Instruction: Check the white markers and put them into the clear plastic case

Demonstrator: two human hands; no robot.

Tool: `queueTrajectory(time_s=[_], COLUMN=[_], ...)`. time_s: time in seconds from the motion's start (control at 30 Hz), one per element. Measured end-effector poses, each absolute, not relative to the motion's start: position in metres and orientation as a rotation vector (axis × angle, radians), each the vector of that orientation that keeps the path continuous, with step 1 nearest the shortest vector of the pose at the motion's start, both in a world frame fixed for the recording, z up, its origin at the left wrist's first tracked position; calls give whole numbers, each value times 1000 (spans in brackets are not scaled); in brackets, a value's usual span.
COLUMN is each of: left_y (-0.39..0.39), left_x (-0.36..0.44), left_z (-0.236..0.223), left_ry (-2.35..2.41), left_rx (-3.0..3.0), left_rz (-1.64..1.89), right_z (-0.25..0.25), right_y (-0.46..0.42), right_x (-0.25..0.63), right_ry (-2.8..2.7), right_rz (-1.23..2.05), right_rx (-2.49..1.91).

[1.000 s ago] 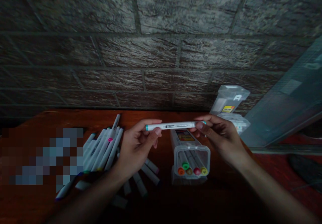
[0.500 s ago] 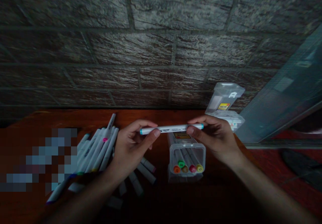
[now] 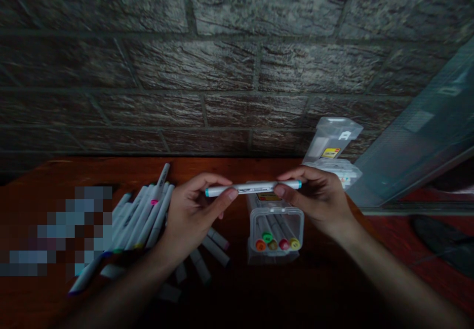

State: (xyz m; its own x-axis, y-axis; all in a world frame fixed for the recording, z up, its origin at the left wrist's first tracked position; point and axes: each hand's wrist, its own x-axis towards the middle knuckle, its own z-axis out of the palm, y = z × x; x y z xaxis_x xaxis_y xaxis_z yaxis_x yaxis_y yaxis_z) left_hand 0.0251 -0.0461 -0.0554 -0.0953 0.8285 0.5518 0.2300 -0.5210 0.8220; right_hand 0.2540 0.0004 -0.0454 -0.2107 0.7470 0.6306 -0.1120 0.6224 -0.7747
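A white marker (image 3: 255,188) with light-blue ends is held level between my two hands, its printed side towards me. My left hand (image 3: 198,205) pinches it near the left end with thumb and fingers. Near the other end, my right hand (image 3: 316,196) grips it the same way. Below the marker lies a clear plastic case (image 3: 303,228), its open end facing me. Inside the case are several markers with orange, green, brown, red and yellow ends (image 3: 284,244). Many white markers (image 3: 142,215) lie in a pile left of my left hand.
More loose markers (image 3: 200,266) lie partly under my left forearm. A second clear case (image 3: 328,144) stands open at the table's back right. The wooden table (image 3: 111,166) meets a stone-block wall (image 3: 229,67). A pixelated patch covers the far left.
Both hands keep the marker in nearly the same place. It has turned slightly about its length, so the printing sits a little differently. The view has shifted very slightly.
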Motion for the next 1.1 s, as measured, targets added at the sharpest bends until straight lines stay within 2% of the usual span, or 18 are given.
queueTrajectory(time_s=[0.53,0.93,1.1], left_y=[-47,-42,-44], left_x=[21,22,22], left_z=[-56,-58,-58], left_ry=[1024,1011,1013], left_rx=[1610,1577,1559], left_rz=[1621,1648,1615], right_z=[-51,-46,-49], right_y=[5,1,4], right_x=[261,257,260], right_ry=[-1541,-1602,-1549], right_rz=[1010,877,995], right_rx=[-574,-586,-589])
